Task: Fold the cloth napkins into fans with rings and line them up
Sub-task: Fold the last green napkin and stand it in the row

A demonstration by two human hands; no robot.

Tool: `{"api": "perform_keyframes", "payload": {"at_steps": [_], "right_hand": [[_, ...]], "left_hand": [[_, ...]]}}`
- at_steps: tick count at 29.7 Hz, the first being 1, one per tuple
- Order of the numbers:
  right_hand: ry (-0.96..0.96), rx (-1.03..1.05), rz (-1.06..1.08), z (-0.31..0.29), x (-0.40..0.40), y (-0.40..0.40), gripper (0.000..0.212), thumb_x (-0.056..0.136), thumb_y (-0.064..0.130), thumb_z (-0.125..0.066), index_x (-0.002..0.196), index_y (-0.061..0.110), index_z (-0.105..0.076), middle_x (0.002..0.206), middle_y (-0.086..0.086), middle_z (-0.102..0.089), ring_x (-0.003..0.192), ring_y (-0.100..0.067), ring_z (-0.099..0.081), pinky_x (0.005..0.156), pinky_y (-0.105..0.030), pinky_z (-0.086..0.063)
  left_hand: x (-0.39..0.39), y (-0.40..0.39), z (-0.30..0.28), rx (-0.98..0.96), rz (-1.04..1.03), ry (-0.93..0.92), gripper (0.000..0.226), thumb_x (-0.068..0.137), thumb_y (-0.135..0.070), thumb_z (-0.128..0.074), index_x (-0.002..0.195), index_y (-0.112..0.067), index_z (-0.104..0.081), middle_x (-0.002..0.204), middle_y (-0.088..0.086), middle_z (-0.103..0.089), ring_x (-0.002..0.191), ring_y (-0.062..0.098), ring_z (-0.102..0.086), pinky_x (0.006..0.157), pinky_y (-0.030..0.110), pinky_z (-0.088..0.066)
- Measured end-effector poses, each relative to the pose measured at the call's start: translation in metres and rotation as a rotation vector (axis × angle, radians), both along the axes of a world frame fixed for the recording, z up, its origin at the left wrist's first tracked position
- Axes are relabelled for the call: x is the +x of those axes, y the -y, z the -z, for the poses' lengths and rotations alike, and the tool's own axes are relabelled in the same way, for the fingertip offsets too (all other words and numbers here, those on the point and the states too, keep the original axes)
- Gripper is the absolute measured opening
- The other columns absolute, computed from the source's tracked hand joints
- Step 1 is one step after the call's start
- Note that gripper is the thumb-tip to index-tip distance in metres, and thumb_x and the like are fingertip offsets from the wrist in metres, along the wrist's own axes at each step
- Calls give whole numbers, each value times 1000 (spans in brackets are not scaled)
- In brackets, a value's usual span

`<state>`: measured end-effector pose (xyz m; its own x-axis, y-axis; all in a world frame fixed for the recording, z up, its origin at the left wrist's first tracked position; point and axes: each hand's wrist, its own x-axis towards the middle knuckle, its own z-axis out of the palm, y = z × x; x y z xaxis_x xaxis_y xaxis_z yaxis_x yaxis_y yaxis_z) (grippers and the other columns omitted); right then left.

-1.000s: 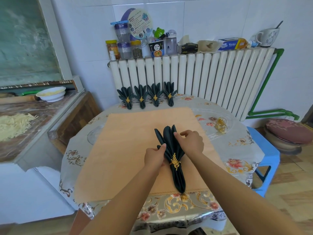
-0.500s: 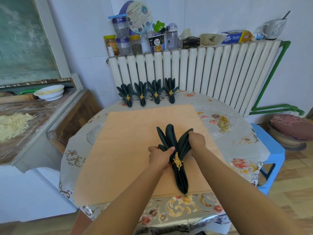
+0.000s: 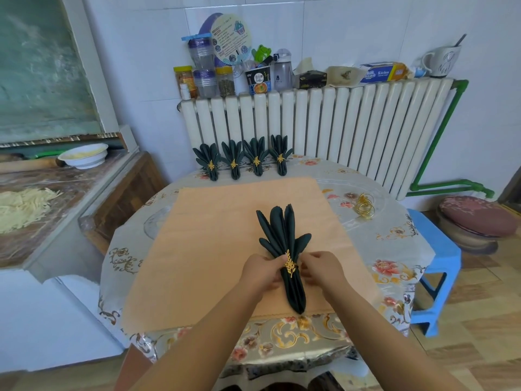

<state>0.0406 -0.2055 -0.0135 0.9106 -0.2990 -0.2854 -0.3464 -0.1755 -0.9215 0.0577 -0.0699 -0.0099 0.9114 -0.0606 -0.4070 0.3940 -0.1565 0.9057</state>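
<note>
Two hands flank the ring (image 3: 290, 267); left hand (image 3: 260, 270) and right hand (image 3: 320, 270) fingers pinch the napkin (image 3: 283, 235); its length runs straight away from them, toward the row of four fans (image 3: 244, 159).

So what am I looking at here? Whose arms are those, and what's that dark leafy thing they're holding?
No machine here: those are a person's own two arms. The camera sits on their head and looks forward and down, so you see what they see.

The dark thing is a cloth napkin folded into a fan, lying on an orange mat on a flowery table. A gold leaf ring pinches its middle. The left hand and the right hand pinch the napkin on either side of that ring.

At the back of the table, four finished fans lean in a row against the white radiator. A few spare gold rings lie on the right.
</note>
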Motion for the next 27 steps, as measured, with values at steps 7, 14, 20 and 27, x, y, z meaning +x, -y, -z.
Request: {"api": "perform_keyframes", "payload": {"at_steps": [7, 14, 20, 27], "right_hand": [[7, -41, -65, 5, -6, -10, 26, 86, 29, -66, 83, 4, -73, 79, -15, -72, 79, -29, -68, 80, -49, -54], [56, 58, -10, 3, -3, -14, 16, 85, 28, -67, 78, 15, -73, 79, -9, -73, 82, -27, -68, 84, -48, -54], [149, 70, -9, -15, 15, -8, 17, 89, 24, -63, 98, 16, -74, 86, -2, -72, 87, -19, -67, 87, -44, -53], [190, 34, 40, -39, 80, 20, 21, 92, 22, -59, 106, 13, -72, 88, -2, -69, 91, -21, -64, 89, -43, -53]], "left_hand": [[-8, 8, 0, -12, -112, 30, 16, 87, -16, -69, 90, -1, -66, 86, 10, -70, 77, 21, -68, 63, 29, -57], [5, 10, 0, -81, -188, 40, 9, 84, -14, -73, 80, -7, -69, 89, 14, -73, 85, 29, -70, 82, 41, -58], [32, 18, -11, -133, -198, 76, 6, 83, -12, -74, 80, -11, -69, 89, 11, -73, 83, 25, -71, 85, 37, -57], [101, 55, -32, -143, -188, 101, 13, 82, -13, -75, 71, -14, -67, 82, 8, -72, 84, 24, -70, 87, 38, -56]]}}
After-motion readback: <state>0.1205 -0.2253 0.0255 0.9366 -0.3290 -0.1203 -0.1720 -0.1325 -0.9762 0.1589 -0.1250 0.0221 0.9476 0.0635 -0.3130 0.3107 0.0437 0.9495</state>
